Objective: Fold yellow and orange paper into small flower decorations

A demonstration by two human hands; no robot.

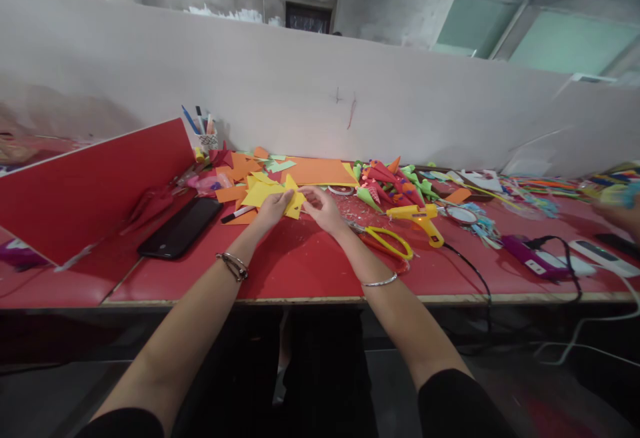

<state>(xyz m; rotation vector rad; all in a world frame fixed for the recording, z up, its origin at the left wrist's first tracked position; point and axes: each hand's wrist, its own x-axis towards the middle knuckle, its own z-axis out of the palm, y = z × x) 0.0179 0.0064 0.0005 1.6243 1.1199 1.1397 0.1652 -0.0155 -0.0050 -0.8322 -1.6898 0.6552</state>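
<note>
Both of my hands meet over the red table (300, 271), on a small piece of yellow paper (294, 206). My left hand (274, 209) grips it from the left, thumb on top. On its right edge the fingers of my right hand (321, 207) are closed in a pinch. More yellow paper (257, 191) lies just behind my left hand. A marker (237, 214) rests left of that hand. Scissors with yellow handles (390, 241) lie to the right of my right wrist, and a yellow glue gun (420, 219) lies beyond them.
A black phone (181, 228) and a standing red board (95, 185) are on the left. Orange sheets (315, 171) and a heap of coloured cones (393, 181) line the back. A purple power strip (535, 258) with cables sits right, near another person's hand (620, 215).
</note>
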